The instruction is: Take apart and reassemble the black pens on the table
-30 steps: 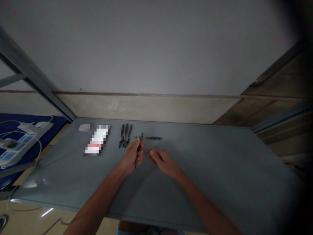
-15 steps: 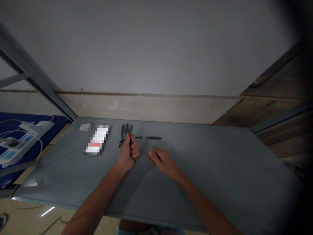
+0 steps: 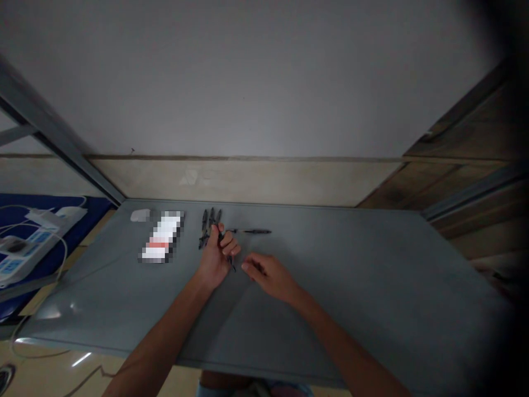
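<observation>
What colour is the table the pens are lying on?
The table is plain grey, with no pattern; the head view shows it best.

Pens [image 3: 209, 220] lie on table [image 3: 351, 275], probably left of refill [image 3: 252, 231].

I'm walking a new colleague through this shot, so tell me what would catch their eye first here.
First the two hands at the middle of the grey table: the left hand is closed around a dark pen piece, and the right hand rests beside it, holding nothing that I can see. Just beyond them lie a row of dark pens and a single pen set crosswise.
</observation>
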A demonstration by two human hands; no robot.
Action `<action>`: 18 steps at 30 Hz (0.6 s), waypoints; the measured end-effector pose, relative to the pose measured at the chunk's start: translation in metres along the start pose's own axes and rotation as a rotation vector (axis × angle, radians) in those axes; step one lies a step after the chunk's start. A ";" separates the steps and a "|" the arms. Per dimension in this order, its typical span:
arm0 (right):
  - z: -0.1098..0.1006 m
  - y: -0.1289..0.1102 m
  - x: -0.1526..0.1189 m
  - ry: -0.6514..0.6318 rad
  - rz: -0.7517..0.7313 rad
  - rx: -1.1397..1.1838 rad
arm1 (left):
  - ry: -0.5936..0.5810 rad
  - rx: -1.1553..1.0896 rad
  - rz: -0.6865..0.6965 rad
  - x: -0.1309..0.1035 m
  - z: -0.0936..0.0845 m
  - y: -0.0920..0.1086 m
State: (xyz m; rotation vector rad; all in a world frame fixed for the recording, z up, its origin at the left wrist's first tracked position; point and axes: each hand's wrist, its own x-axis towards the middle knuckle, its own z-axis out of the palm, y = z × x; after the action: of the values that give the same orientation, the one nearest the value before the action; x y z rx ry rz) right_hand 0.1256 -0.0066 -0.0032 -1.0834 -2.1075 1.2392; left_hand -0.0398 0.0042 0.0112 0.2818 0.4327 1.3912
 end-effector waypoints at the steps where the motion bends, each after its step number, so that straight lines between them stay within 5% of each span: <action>1: 0.001 -0.001 0.000 -0.002 -0.005 0.006 | 0.001 0.013 0.005 0.000 0.001 -0.002; 10: 0.003 0.003 0.003 0.101 0.008 0.052 | 0.002 0.164 0.007 -0.001 0.003 -0.012; 18: -0.035 0.010 0.006 0.425 0.116 0.265 | 0.107 0.565 0.099 0.003 -0.009 -0.011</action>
State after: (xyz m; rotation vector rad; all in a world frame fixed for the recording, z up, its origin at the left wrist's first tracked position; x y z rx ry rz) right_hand 0.1512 0.0192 0.0053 -1.2318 -1.5386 1.1753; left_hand -0.0337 0.0044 -0.0016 0.6972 0.9117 1.3627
